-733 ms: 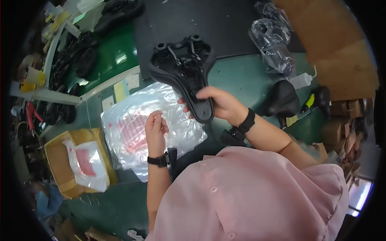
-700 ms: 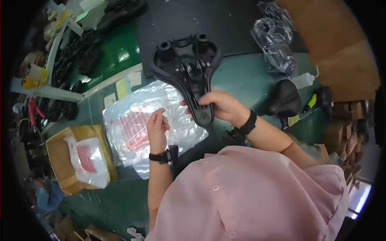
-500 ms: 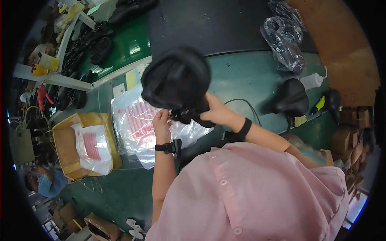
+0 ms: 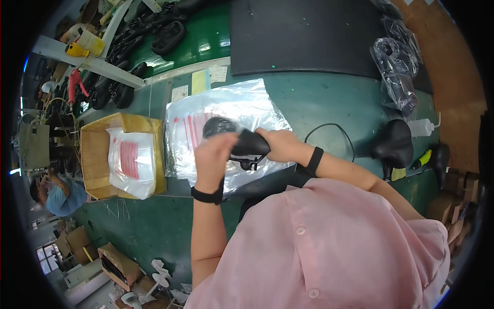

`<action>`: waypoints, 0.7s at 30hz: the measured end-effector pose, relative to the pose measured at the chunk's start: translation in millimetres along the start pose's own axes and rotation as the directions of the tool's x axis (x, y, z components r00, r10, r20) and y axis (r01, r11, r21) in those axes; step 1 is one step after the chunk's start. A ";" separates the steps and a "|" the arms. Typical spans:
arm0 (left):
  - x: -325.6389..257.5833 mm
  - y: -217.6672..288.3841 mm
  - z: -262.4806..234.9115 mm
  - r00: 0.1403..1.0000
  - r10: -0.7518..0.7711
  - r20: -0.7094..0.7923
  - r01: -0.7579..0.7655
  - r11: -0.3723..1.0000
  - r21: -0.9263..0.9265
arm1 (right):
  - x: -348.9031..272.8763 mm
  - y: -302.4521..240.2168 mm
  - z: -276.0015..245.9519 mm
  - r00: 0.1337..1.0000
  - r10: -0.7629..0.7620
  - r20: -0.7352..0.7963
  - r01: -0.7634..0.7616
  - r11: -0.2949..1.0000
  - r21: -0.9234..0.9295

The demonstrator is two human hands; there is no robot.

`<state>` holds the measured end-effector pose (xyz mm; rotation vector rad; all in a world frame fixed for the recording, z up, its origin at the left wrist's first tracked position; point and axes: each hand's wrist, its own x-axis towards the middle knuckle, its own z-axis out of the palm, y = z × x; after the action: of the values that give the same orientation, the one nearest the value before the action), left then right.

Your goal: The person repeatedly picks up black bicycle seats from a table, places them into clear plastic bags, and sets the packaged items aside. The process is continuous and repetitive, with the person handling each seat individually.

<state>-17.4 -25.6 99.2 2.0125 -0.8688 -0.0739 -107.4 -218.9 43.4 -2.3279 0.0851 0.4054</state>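
A black bicycle saddle [image 4: 253, 142] is tilted in front of me above the plastic bags, its metal rails and clamp on the underside. My right hand [image 4: 284, 146] is closed round its right end. My left hand [image 4: 212, 157] lies against the saddle's left part, its fingers smeared by motion. A greyish sheen like clear film shows on the saddle's far left end, though whether a bag covers it I cannot make out. Beneath lies a stack of clear plastic bags [image 4: 257, 100] with red print.
On the left stands a yellow-lined box [image 4: 95, 154] with more printed bags [image 4: 128, 159]. At right are another black saddle [image 4: 393, 144], film-wrapped saddles [image 4: 395, 72], a white squeeze bottle [image 4: 422, 127] and a black cable [image 4: 334, 126]. A black mat [image 4: 303, 36] covers the far table. A person [image 4: 64, 193] works at far left.
The saddle has come down from upright and turned, now low over the bags. My left hand has risen from its lower edge to its left side. The head view has shifted.
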 end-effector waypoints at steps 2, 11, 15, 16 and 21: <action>-4.4 7.1 -4.1 0.994 0.041 0.102 -0.050 0.995 0.083 | 4.9 8.2 -0.4 0.996 0.077 0.045 -0.088 0.934 0.346; -13.9 91.9 95.5 0.739 0.572 0.356 -0.392 0.795 -0.463 | 11.8 48.8 16.9 0.981 0.188 0.036 -0.105 0.373 0.922; 28.1 89.4 79.8 0.801 0.547 0.244 -0.424 0.806 -0.414 | 33.4 43.7 -59.7 0.949 0.293 -0.113 -0.166 0.772 0.613; 30.7 76.3 70.4 0.838 0.496 0.227 -0.370 0.822 -0.433 | 36.2 27.9 -92.9 0.920 0.353 -0.173 -0.192 0.787 0.586; 12.9 -37.8 49.1 0.971 -0.044 0.234 0.115 0.947 -0.300 | 102.8 129.5 -188.5 0.763 0.479 -0.434 0.434 0.119 0.893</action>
<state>-5.2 -56.3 45.2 1.7602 -0.8552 -0.4656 16.3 -436.9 48.0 -0.8614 0.5776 -0.4727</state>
